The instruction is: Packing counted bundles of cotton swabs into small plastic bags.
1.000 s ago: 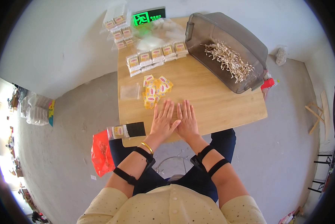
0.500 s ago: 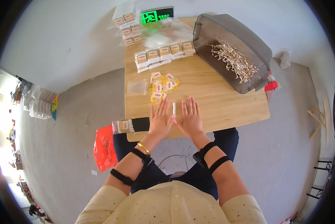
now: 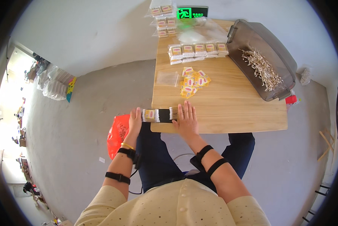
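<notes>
Left hand [image 3: 134,121] left of black strip [image 3: 164,115], finger closure unclear; right hand [image 3: 188,122], fingers slightly spread, on cotton swabs [image 3: 173,113] right of strip. Swabs likely light, roll-prone; best held mid-stick.

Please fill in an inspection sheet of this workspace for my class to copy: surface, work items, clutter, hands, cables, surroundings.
Surface: light wood-look table.
Work items: clear-wrapped swab pack, black strip and row of swabs, lined up left to right near the front edge.
Clutter: overlapping yellow-and-white cards, clear bag, rows of packed swabs; at right, a grey bin holding loose swabs.
Hands: left hand at the pack's left end, grip unclear; right hand open, fingers over the swab row's right end.
Cables: thin black cable beside the left forearm.
Surroundings: grey floor, red bag left of the table, green-lit sign beyond it.
</notes>
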`<state>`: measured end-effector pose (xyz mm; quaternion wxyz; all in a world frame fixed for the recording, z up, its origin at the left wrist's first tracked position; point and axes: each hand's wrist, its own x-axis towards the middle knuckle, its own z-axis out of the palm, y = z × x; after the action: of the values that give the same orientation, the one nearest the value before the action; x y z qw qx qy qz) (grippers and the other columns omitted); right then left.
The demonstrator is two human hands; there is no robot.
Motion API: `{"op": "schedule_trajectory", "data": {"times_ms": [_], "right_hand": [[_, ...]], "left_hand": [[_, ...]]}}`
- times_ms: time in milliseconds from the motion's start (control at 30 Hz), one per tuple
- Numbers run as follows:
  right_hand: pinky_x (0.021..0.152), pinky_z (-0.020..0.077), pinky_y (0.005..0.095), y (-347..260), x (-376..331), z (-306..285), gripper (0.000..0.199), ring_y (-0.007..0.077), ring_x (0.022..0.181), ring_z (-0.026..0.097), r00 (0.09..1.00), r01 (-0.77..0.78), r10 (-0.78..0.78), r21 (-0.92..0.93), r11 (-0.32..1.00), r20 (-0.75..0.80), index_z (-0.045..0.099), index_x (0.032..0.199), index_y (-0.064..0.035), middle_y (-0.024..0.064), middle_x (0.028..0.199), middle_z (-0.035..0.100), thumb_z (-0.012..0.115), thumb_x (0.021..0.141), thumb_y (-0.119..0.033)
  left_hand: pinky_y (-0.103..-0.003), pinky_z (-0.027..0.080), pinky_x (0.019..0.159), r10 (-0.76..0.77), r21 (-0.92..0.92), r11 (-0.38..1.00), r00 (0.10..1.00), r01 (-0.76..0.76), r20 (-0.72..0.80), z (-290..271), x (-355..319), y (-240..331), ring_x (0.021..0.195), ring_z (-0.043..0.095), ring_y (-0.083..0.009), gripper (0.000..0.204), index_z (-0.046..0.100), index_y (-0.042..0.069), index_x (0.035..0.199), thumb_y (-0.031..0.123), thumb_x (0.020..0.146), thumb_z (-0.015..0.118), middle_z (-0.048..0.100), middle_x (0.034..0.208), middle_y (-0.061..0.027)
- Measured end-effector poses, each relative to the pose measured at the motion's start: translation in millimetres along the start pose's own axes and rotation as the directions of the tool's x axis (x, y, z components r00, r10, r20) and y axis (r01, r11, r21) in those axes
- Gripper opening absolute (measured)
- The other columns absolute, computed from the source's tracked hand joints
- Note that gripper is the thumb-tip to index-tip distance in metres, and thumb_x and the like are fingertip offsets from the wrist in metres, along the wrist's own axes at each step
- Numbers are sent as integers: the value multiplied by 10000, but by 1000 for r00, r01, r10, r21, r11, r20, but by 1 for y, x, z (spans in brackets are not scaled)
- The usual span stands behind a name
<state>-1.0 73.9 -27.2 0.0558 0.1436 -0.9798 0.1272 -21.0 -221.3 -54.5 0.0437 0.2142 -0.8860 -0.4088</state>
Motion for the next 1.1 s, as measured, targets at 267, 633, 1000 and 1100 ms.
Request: {"op": "schedule_trajectory", "data": {"times_ms": [267,633,1000,1100], "right_hand": [[1253,133,498,-18,-5,4,748,345,1543,144,998,-61,60,35,998,16,265,1579,-54,194,1653,186,510,977,-424],[1244,140,528,-26,-2,1,702,361,1537,158,999,-47,46,73,996,13,283,1582,-106,155,1656,207,533,977,-358],[1245,86,546,-59,6,7,822,337,1553,107,995,-72,67,60,996,77,228,1593,-61,179,1667,159,536,966,-493],[1249,66,531,-51,4,5,886,321,1557,97,993,-80,71,99,992,91,218,1584,-13,184,1667,153,528,954,-554]], "left_hand": [[-315,439,448,-280,-137,944,950,299,140,50,-9,45,551,583,-154,659,658,-23,888,603,1002,487,620,711,-68],[-275,383,421,-298,-414,834,929,366,221,56,-10,47,452,465,-108,627,609,16,787,600,997,519,509,605,-10],[-272,390,426,-213,-439,862,967,254,142,53,-14,51,462,485,-106,621,585,24,753,582,1012,501,511,597,-11],[-274,401,439,-244,-401,867,953,297,179,43,-13,59,470,496,-104,614,574,27,742,568,1021,493,510,591,-9]]}}
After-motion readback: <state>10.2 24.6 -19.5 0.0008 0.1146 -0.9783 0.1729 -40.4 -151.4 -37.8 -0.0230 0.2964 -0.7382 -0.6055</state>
